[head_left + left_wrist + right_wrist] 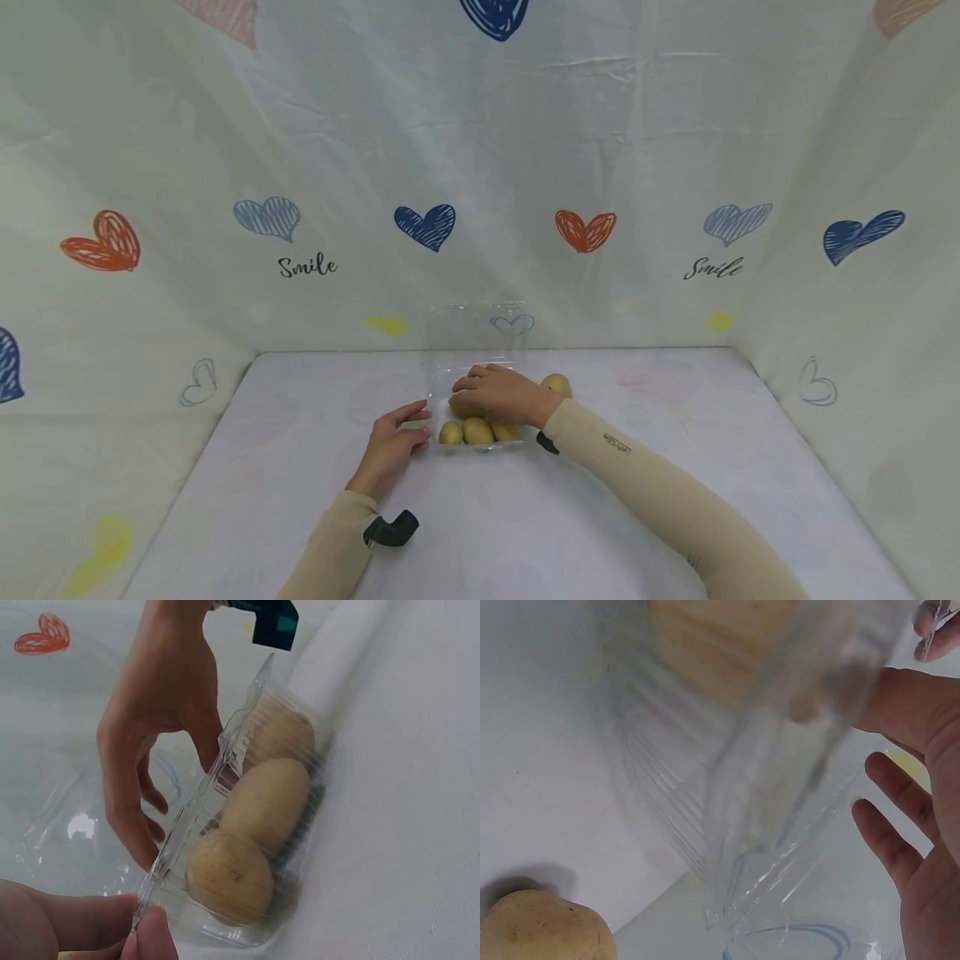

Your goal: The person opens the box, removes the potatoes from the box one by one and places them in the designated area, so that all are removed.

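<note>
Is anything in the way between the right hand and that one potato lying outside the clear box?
Nothing visible. The loose potato lies on the table just beyond the right hand, outside the clear box. That hand reaches into the box; the left hand pinches its rim.

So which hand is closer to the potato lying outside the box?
Right. The right hand reaches into the box beside that loose potato; the left hand pinches the box's far-side edge.

We are seeing our right hand (922,825) hovering with relaxed fingers beside the clear ribbed plastic clamshell container (727,787); a yellowish-brown oval potato (544,930) is lying outside it on the white table surface (540,765).
</note>
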`<action>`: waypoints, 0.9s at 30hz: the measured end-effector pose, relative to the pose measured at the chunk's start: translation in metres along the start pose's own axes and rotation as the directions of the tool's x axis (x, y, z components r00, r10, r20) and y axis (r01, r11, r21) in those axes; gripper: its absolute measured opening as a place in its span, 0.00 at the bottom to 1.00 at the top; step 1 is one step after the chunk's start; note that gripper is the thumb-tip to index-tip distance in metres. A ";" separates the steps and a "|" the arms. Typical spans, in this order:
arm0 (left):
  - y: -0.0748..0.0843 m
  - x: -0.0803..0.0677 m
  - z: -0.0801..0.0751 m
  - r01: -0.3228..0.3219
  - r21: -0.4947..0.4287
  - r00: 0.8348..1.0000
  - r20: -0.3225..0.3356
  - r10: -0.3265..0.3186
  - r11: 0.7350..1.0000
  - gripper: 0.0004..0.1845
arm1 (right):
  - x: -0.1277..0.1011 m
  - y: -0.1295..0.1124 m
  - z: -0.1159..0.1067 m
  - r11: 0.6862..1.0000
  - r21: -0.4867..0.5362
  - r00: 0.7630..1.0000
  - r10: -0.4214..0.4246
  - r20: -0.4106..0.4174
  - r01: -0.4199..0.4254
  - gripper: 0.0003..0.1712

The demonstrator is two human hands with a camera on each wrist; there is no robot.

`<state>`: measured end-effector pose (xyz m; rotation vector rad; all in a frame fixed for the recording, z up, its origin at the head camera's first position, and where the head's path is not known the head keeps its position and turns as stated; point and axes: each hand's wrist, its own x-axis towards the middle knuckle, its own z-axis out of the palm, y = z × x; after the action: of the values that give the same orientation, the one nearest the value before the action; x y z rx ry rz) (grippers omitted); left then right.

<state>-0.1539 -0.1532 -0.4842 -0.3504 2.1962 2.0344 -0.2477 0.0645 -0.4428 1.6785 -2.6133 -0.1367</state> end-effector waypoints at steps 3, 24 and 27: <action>0.001 0.001 0.001 0.004 0.003 1.000 -0.002 -0.004 1.000 0.27 | 0.002 0.001 0.001 1.000 -0.028 1.000 -0.006 0.010 0.007 0.21; 0.003 -0.002 0.001 0.012 0.011 1.000 -0.012 -0.011 1.000 0.27 | 0.015 -0.002 -0.003 0.982 -0.180 0.995 -0.046 0.087 0.061 0.17; 0.001 -0.001 0.001 0.012 0.011 1.000 -0.012 -0.012 1.000 0.27 | 0.018 -0.002 0.001 0.974 -0.215 0.994 -0.055 0.098 0.075 0.17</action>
<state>-0.1531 -0.1520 -0.4827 -0.3746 2.2058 2.0185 -0.2535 0.0479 -0.4438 1.7191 -2.4951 -0.4961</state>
